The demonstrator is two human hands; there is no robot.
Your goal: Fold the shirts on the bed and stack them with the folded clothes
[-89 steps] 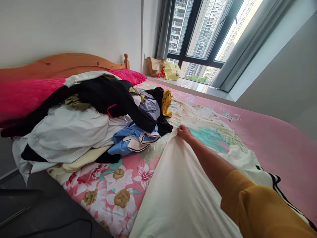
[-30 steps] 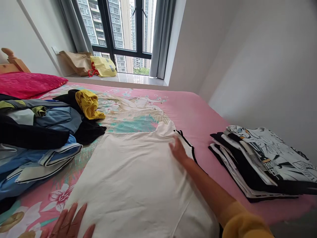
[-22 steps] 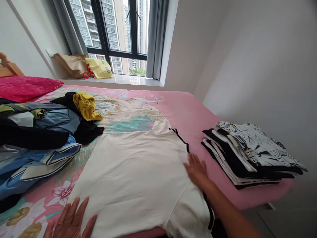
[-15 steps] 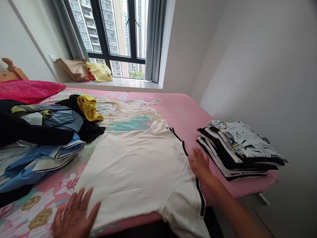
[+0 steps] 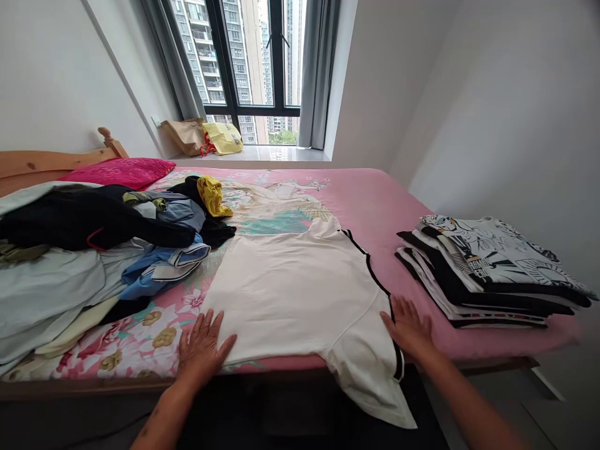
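Observation:
A white T-shirt (image 5: 290, 294) with black trim along its collar side lies spread out on the bed, its near sleeve hanging over the front edge. My left hand (image 5: 202, 345) rests flat with spread fingers at the shirt's near left hem corner, partly on the flowered sheet. On the right, my right hand (image 5: 409, 326) lies with fingers apart on the shirt's black-trimmed edge, beside the near shoulder. Neither hand grips anything.
Right of the shirt stands a stack of folded clothes (image 5: 487, 275). A heap of loose clothes (image 5: 94, 237) covers the left of the bed, before a red pillow (image 5: 122, 173). Paper and yellow bags (image 5: 222, 139) sit on the windowsill. The bed's pink sheet (image 5: 365, 194) extends behind.
The view has shifted left and back, showing more of the heap and the bed's front edge. My right hand has slid nearer along the shirt's trimmed edge. My left hand stays by the hem.

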